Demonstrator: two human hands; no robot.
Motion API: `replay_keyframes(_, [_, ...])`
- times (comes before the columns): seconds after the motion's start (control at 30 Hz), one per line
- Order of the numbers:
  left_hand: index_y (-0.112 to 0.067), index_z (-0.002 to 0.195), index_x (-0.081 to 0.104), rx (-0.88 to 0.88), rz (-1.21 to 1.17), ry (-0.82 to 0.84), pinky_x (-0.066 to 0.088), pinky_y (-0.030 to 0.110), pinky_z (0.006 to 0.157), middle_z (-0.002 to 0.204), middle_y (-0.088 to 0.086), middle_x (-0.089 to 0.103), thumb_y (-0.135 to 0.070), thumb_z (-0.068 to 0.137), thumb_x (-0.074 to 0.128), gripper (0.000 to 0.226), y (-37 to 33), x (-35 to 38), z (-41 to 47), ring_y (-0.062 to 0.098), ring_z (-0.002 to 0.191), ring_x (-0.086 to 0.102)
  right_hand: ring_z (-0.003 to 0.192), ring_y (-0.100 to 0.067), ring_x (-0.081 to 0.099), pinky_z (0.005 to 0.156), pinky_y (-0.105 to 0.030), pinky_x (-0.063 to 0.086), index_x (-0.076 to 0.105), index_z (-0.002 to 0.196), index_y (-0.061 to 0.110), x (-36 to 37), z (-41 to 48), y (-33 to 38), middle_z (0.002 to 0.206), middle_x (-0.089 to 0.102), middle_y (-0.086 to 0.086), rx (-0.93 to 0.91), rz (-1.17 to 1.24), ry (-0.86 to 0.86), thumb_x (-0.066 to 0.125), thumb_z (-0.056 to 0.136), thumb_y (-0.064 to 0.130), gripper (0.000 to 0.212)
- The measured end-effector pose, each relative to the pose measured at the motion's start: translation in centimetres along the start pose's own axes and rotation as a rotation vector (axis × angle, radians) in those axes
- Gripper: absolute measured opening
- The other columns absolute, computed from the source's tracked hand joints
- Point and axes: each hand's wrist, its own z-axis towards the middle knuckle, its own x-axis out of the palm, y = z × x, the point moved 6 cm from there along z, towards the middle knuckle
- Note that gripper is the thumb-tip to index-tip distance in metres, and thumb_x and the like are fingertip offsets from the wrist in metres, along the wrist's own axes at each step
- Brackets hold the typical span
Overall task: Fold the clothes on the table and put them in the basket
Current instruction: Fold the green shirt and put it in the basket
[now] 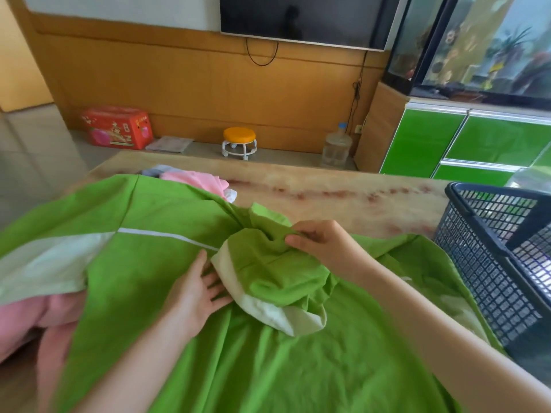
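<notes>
Right hand [323, 247] is pinching a bunched fold of the green garment [268, 368] in its fingers [295, 241]; left hand [193, 293] is lying flat on it, fingers spread, across the bench [328, 198]. The cloth is looking light and limp, probably best taken at seams and cuffs. Counting one green garment, pink clothes [193, 177] showing in two places, one basket [492, 263].

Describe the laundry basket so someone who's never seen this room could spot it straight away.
Start at the long wooden table in front of the wall-mounted TV. At its right end, beside the spread green garment, is the basket. It is the only dark, grid-walled plastic container there; everything else on the table is soft cloth.
</notes>
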Motion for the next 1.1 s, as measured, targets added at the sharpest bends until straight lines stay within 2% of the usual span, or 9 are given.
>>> replay_keyframes(0.13, [-0.022,0.103,0.059,-0.006,0.081,0.035,0.047,0.039,0.071,0.098,0.004,0.067,-0.054,0.09,0.043,0.038,-0.3,0.9,-0.8,0.02,0.09,0.062,0.066,-0.024,0.057,0.072,-0.053,0.05,0.07,0.087,0.012,0.9,-0.5,-0.1,0.086,0.063,-0.028,0.006,0.02,-0.012,0.065,0.089,0.031,0.02])
replay_keyframes(0.23, [-0.024,0.103,0.061,0.017,0.127,0.065,0.05,0.038,0.067,0.097,0.003,0.071,-0.054,0.088,0.047,0.037,-0.6,1.6,-1.0,0.02,0.092,0.064,0.069,-0.031,0.062,0.074,-0.049,0.051,0.072,0.089,0.014,1.2,-0.7,-0.1,0.086,0.067,-0.023,0.006,0.012,-0.008,0.066,0.089,0.03,0.017])
replay_keyframes(0.37, [-0.026,0.102,0.063,0.051,0.184,0.105,0.052,0.035,0.067,0.088,-0.001,0.075,-0.052,0.087,0.052,0.032,-1.0,2.3,-1.3,0.016,0.086,0.068,0.067,-0.019,0.059,0.072,-0.046,0.051,0.072,0.087,0.018,1.6,-0.9,-0.7,0.084,0.068,-0.019,0.02,0.036,-0.006,0.066,0.088,0.032,0.015])
replay_keyframes(0.53, [-0.011,0.119,0.06,0.08,0.255,0.038,0.053,0.035,0.069,0.103,0.008,0.071,-0.025,0.083,0.066,0.039,-0.7,1.1,-1.2,0.022,0.094,0.067,0.075,-0.043,0.062,0.071,-0.055,0.05,0.071,0.087,0.021,2.1,-1.7,-1.4,0.087,0.066,-0.023,0.043,0.059,0.002,0.065,0.088,0.035,0.016])
replay_keyframes(0.7, [-0.01,0.119,0.056,0.053,0.488,0.104,0.054,0.028,0.061,0.101,0.007,0.069,-0.006,0.091,0.056,0.028,0.7,0.0,-2.9,0.019,0.09,0.066,0.082,-0.031,0.067,0.078,-0.051,0.053,0.073,0.091,0.015,0.8,-2.1,-0.2,0.085,0.071,-0.01,0.023,0.126,-0.135,0.064,0.09,0.027,0.015])
replay_keyframes(0.8, [-0.009,0.132,0.046,0.012,0.719,0.226,0.058,0.031,0.067,0.106,0.001,0.065,-0.001,0.09,0.057,0.044,2.2,-0.7,-4.9,0.015,0.091,0.064,0.082,-0.027,0.067,0.077,-0.046,0.053,0.072,0.092,0.017,1.1,-2.9,0.7,0.084,0.071,-0.006,0.007,0.099,-0.132,0.063,0.09,0.031,0.017])
replay_keyframes(0.9, [-0.013,0.143,0.035,0.355,1.092,-0.008,0.039,0.032,0.102,0.137,0.003,0.046,-0.016,0.091,0.06,0.058,-0.3,-1.9,-4.3,0.02,0.122,0.048,0.095,-0.008,0.064,0.087,-0.025,0.051,0.067,0.115,0.026,3.4,-4.2,0.4,0.105,0.071,0.006,0.047,-0.089,0.025,0.058,0.09,0.042,0.032])
replay_keyframes(0.97, [-0.017,0.137,0.046,0.526,1.109,0.007,0.029,0.025,0.107,0.143,0.001,0.045,-0.028,0.092,0.057,0.047,-1.7,-0.6,-3.9,0.015,0.13,0.042,0.109,0.011,0.052,0.092,-0.008,0.04,0.061,0.125,0.03,3.7,-4.9,-0.1,0.124,0.058,0.02,0.055,-0.083,-0.012,0.052,0.088,0.048,0.042])
replay_keyframes(1.1, [-0.03,0.134,0.048,0.244,1.008,0.248,0.037,0.025,0.1,0.13,-0.017,0.052,-0.085,0.063,0.046,0.09,0.6,1.8,-2.8,0.009,0.121,0.05,0.1,-0.007,0.062,0.079,-0.02,0.048,0.064,0.108,0.028,1.0,-7.8,-4.8,0.106,0.065,0.012,0.34,0.021,-0.357,0.059,0.091,0.036,0.019])
